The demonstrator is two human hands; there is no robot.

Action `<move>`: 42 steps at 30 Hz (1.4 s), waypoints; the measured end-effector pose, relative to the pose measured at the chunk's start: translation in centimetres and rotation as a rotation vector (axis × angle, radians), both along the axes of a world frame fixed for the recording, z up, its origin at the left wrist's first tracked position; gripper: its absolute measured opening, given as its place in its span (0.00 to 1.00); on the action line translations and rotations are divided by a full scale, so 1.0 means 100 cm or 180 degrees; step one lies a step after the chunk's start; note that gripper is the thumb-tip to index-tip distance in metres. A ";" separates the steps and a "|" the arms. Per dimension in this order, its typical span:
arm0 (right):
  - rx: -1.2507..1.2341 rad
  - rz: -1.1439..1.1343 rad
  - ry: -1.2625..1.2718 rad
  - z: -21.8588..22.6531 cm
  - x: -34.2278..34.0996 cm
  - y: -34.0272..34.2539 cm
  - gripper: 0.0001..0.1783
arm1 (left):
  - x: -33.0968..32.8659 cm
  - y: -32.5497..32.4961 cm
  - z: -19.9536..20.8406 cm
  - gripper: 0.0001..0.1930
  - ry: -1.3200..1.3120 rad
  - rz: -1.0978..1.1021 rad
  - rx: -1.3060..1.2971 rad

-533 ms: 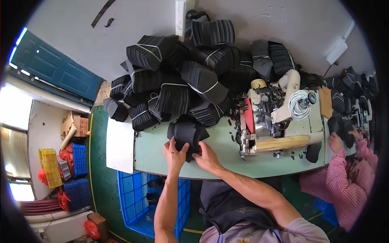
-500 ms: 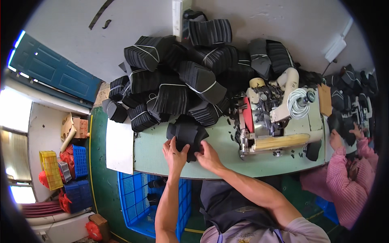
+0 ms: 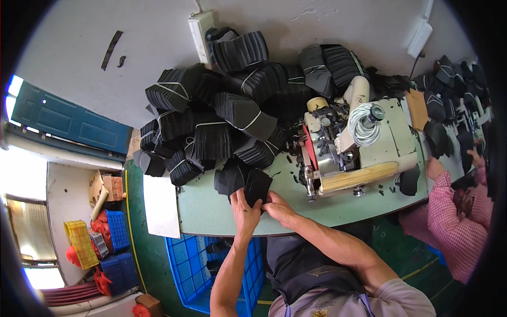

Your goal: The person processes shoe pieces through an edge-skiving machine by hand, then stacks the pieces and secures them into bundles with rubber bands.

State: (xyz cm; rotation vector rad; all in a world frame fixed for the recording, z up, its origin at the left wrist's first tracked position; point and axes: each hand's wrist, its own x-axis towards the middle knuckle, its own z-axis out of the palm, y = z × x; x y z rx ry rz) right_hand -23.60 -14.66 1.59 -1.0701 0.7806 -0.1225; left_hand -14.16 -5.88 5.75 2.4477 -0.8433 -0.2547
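Note:
Black cut pieces (image 3: 252,182) of foam-like sheet lie loosely overlapped near the front of the green tabletop (image 3: 211,216). Their near edge is gripped by my left hand (image 3: 245,214), thumb pointing right and fingertips partly hidden among the pieces. Close beside it, my right hand (image 3: 278,208) pinches the lower right corner, its thumb and fingers meeting near the left thumb. Just beyond rises a heap of tied bundles (image 3: 214,140) of similar black pieces, bound with pale cord.
Right of my hands stands a cream sewing machine (image 3: 364,169) with coiled white cord (image 3: 365,124) and black scraps. Below the table's front edge is a blue plastic crate (image 3: 193,280) holding dark pieces. A co-worker in a pink checked sleeve (image 3: 449,211) works at far right.
The view has shifted, tilting the table. My left hand has moved right, closer to the right hand, and the upper black piece now lies turned and spread toward the right.

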 end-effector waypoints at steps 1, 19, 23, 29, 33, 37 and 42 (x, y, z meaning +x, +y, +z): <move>0.0008 0.0118 0.0070 -0.001 -0.001 -0.001 0.33 | 0.000 0.001 -0.002 0.37 -0.0009 -0.0050 -0.0255; -0.2889 -0.0574 -0.0591 0.050 -0.040 -0.038 0.48 | -0.014 0.024 0.032 0.33 -0.0281 -0.1435 0.0155; -0.2388 0.0423 -0.0701 0.018 -0.042 -0.038 0.45 | -0.014 0.020 0.023 0.39 -0.0335 -0.1015 -0.0185; -0.2444 0.0174 -0.0955 0.025 -0.039 -0.027 0.43 | -0.016 0.010 0.022 0.40 -0.0469 -0.1169 -0.0150; -0.2655 0.0445 -0.0967 0.019 -0.037 -0.023 0.42 | -0.012 0.007 0.032 0.27 -0.0471 -0.1469 0.0637; -0.0718 -0.0140 -0.0279 0.068 -0.052 -0.026 0.40 | -0.022 -0.004 0.055 0.17 0.3243 0.0774 -0.1087; 0.0201 -0.0203 -0.0886 0.091 -0.074 -0.017 0.33 | -0.039 -0.029 0.082 0.25 0.4186 0.0856 -0.2406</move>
